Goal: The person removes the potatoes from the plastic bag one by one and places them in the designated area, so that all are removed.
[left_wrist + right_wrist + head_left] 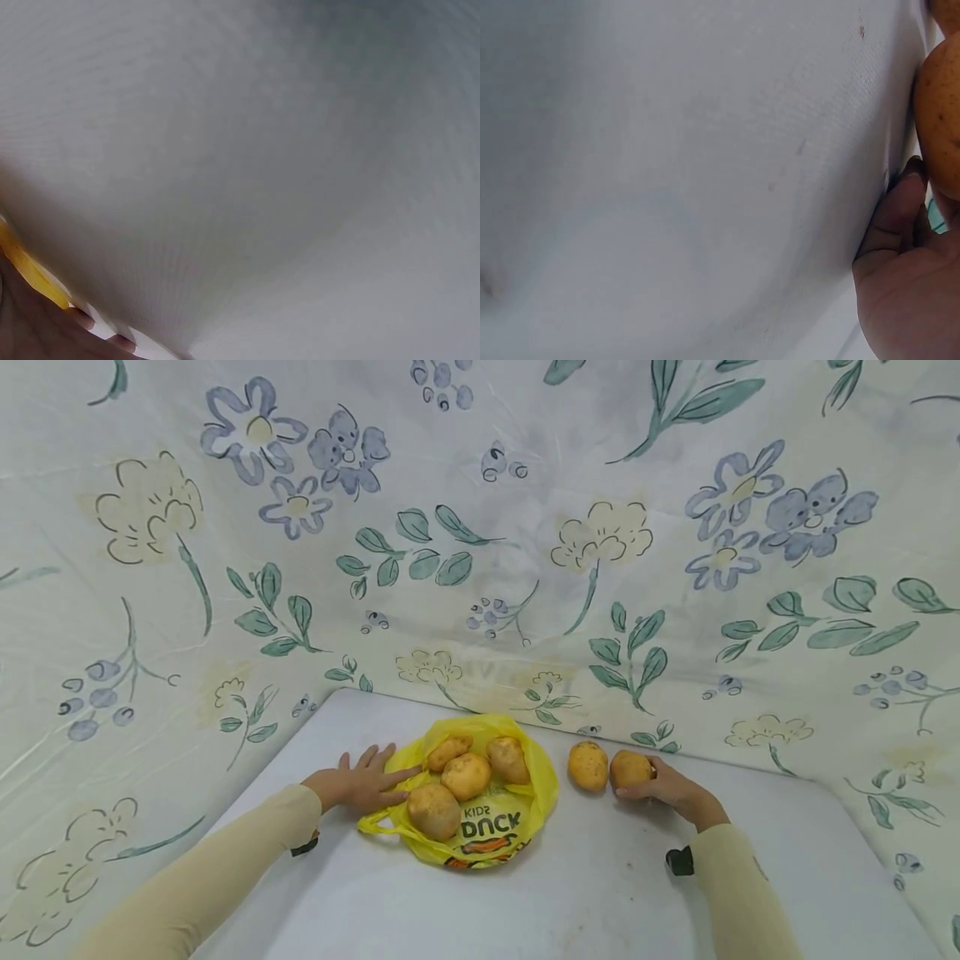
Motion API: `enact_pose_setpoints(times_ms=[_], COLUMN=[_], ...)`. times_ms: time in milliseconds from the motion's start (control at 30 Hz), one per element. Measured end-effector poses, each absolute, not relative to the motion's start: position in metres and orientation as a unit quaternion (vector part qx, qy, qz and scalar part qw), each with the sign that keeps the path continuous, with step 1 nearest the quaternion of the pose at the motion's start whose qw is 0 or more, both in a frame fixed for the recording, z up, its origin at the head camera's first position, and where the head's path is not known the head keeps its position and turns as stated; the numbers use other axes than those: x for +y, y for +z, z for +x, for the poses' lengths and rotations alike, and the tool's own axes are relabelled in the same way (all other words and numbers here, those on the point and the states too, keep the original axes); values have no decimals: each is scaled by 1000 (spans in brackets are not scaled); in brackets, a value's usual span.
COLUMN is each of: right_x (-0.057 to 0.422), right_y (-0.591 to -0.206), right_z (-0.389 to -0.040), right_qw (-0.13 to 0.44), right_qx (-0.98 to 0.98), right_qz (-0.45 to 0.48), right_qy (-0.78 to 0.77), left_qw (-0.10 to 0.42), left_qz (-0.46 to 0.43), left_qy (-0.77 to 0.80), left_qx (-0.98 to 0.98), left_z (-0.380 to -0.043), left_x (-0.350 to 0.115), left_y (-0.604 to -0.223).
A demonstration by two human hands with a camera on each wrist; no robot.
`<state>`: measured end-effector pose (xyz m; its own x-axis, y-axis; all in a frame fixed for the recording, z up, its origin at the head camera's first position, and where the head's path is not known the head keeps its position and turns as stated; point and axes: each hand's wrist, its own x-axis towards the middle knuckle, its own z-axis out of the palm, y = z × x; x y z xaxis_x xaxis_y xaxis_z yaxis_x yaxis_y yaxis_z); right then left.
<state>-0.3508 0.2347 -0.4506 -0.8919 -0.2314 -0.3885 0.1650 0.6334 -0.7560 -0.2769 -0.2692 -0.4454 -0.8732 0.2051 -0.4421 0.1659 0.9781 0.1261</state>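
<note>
A yellow plastic bag (491,810) printed with "KIDS DUCK" lies on the table with its mouth spread wide. Several potatoes (466,776) rest in it. My left hand (365,783) is at the bag's left edge, fingers spread and fingertips on the yellow plastic; only part of it enters the left wrist view, at the lower left corner. To the right of the bag, two more potatoes sit side by side. My right hand (666,790) grips the right-hand potato (630,769), thumb in front and fingers behind. The other potato (588,767) stands just left of it.
The white table (585,893) has a few small brown specks near its front. A floral-patterned sheet (517,568) hangs behind the table and along its sides. Dark wrist cameras show under both sleeves (738,877).
</note>
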Motion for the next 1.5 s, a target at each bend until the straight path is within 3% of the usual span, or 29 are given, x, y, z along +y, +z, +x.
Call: enact_pose_setpoints(times_ms=[500,700,1067,1500], right_x=[239,237,225,186], right_y=[-446,-439,-422,-415], right_z=[-350,-351,-345,-333], right_qw=[232,153,-24,-88], right_qx=[888,928,970,966], right_qz=[-16,-13,-95,-195], right_qy=[-397,-340,-222,-145], left_qw=[235,232,231,229], left_qz=[99,101,102,99], left_qy=[44,49,49,56], left_qx=[966,966,966,967], left_z=[-276,-278,-281,-276], left_x=[-267,-267,-270,-269], left_y=[-443,-442,-447,-441])
